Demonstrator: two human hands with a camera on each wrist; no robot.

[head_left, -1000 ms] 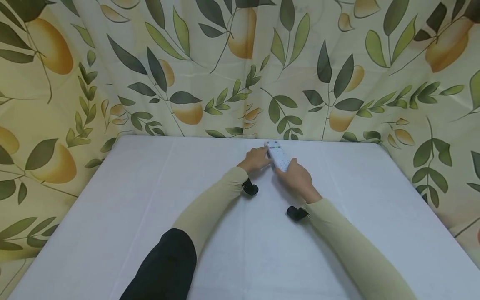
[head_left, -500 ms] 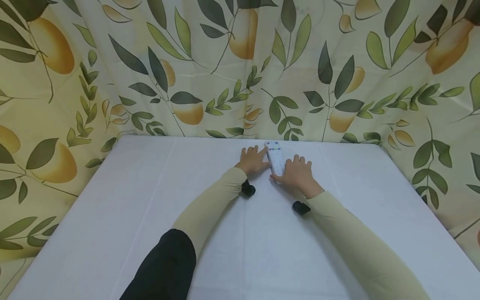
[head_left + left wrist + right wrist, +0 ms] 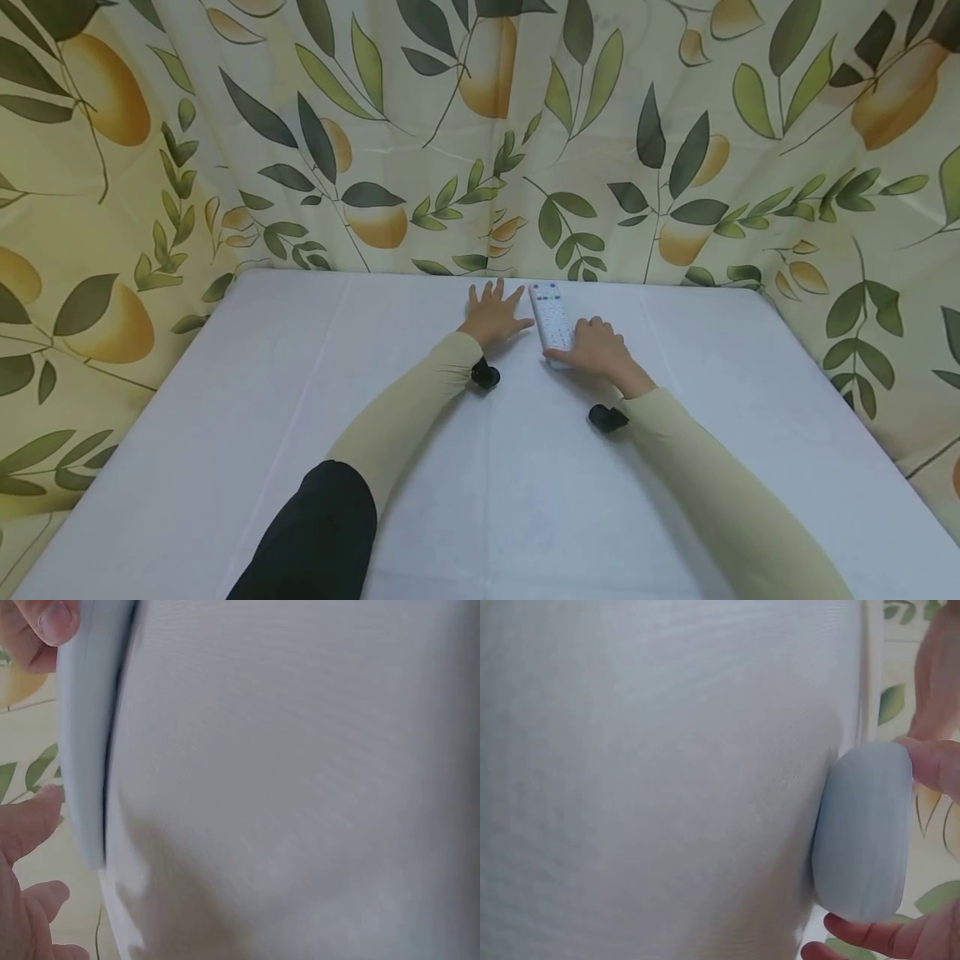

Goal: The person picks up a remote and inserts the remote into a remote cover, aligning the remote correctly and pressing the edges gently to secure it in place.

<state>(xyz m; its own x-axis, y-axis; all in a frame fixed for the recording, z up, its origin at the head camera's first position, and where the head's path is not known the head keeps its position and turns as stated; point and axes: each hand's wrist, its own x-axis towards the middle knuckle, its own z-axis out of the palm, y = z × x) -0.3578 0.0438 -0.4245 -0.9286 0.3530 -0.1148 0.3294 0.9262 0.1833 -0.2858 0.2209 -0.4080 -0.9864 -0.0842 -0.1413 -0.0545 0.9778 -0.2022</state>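
Note:
A pale remote control (image 3: pixel 552 318) with rows of small buttons lies face up near the far side of the white table, its far end tilted slightly left. My right hand (image 3: pixel 598 348) grips its near end, thumb on the left side and fingers on the right. The right wrist view shows the blunt end of the remote (image 3: pixel 862 832) between thumb and fingers. To the left, my left hand (image 3: pixel 492 317) rests with fingers spread, its thumb pointing at the remote with a small gap. In the left wrist view, the remote's side edge (image 3: pixel 86 735) runs along the left.
A white cloth covers the table (image 3: pixel 420 517), whose far edge lies just beyond the hands. Behind hangs a curtain (image 3: pixel 442 200) patterned with leaves and fruit. Small black cameras sit at both wrists, the left camera (image 3: pixel 485 375) and the right camera (image 3: pixel 607 418).
The left hand has let go of the remote and moved left, its fingers spreading. The remote has turned straighter and slid slightly nearer, with the right hand staying at its near end.

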